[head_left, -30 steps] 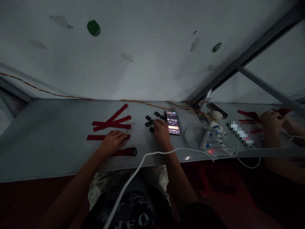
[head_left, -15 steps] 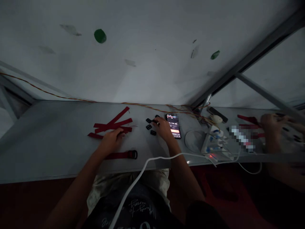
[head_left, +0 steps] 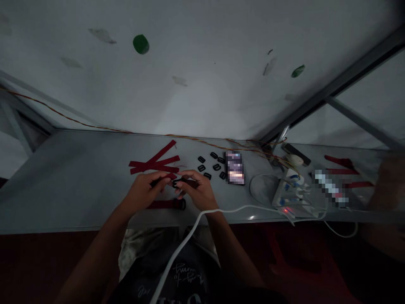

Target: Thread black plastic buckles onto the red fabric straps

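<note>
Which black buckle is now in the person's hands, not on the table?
The black plastic buckle between the left hand and right hand; the other buckles lie on the table near the phone.

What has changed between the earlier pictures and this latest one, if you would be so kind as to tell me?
The left hand and right hand have moved together at mid-table, lifting a red strap and a black plastic buckle. The crossed red straps, buckled strap and phone stayed put.
</note>
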`<state>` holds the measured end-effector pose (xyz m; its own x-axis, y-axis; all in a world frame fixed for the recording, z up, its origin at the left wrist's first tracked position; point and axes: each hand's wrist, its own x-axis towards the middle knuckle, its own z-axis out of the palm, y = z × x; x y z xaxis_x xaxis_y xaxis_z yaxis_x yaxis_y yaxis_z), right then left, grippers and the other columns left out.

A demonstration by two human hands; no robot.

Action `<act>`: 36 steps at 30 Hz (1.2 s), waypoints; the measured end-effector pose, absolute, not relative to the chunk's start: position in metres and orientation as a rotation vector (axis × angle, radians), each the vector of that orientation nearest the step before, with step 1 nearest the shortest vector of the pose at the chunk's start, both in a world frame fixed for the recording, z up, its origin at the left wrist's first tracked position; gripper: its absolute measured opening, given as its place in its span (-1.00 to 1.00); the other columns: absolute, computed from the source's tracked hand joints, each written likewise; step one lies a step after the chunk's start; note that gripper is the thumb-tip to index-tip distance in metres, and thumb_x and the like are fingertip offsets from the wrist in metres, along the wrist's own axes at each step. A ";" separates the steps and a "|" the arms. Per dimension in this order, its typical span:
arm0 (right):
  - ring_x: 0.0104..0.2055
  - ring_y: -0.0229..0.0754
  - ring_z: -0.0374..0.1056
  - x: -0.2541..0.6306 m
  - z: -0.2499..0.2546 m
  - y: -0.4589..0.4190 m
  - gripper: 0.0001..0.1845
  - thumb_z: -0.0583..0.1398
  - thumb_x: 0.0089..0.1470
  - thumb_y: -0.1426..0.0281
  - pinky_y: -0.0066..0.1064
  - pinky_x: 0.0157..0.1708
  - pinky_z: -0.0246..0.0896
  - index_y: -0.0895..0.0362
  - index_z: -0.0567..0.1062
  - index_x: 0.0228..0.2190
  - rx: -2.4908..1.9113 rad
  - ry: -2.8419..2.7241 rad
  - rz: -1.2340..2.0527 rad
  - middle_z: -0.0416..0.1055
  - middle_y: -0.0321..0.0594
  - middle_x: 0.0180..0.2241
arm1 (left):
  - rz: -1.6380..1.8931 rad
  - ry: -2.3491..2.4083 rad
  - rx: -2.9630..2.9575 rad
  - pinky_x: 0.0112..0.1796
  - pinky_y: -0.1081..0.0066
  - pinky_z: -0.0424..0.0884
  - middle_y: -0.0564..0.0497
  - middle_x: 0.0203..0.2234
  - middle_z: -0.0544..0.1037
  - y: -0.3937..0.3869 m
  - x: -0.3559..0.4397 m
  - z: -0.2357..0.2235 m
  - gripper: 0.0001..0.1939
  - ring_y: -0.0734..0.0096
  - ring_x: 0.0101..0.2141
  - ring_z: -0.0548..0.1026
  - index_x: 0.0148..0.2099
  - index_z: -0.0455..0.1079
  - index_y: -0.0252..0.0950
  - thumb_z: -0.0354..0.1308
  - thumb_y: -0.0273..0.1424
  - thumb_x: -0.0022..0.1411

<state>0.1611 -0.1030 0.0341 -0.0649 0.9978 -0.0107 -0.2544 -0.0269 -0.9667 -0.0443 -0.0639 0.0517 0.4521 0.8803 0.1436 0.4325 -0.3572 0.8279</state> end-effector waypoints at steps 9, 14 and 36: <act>-0.54 -0.30 0.45 0.178 0.042 -0.109 -0.75 0.47 -0.01 0.26 -0.43 -0.48 0.45 0.11 0.69 -0.28 -0.924 -1.153 1.521 0.56 -0.31 -0.51 | 0.432 0.747 1.543 -0.48 0.51 0.21 0.12 -0.61 0.40 -0.069 -0.050 0.072 -0.55 0.54 -0.56 0.29 -0.36 0.36 -0.30 0.06 -0.06 0.46; -0.60 -0.32 0.40 0.175 0.044 -0.112 -0.71 0.49 -0.05 0.27 -0.49 -0.57 0.37 0.12 0.65 -0.29 -0.878 -1.088 1.668 0.52 -0.36 -0.58 | 0.325 0.596 1.520 -0.51 0.52 0.16 0.11 -0.60 0.39 -0.070 -0.048 0.071 -0.56 0.55 -0.58 0.25 -0.35 0.41 -0.31 0.10 -0.07 0.43; -0.58 -0.34 0.40 0.161 0.031 -0.140 -0.66 0.53 -0.14 0.23 -0.51 -0.55 0.34 0.13 0.57 -0.41 -1.013 -0.964 1.667 0.52 -0.36 -0.55 | 0.274 0.491 1.078 -0.63 0.60 0.09 0.02 -0.51 0.60 -0.079 -0.043 0.037 -0.55 0.49 -0.60 0.51 -0.37 0.28 -0.30 0.44 -0.12 0.13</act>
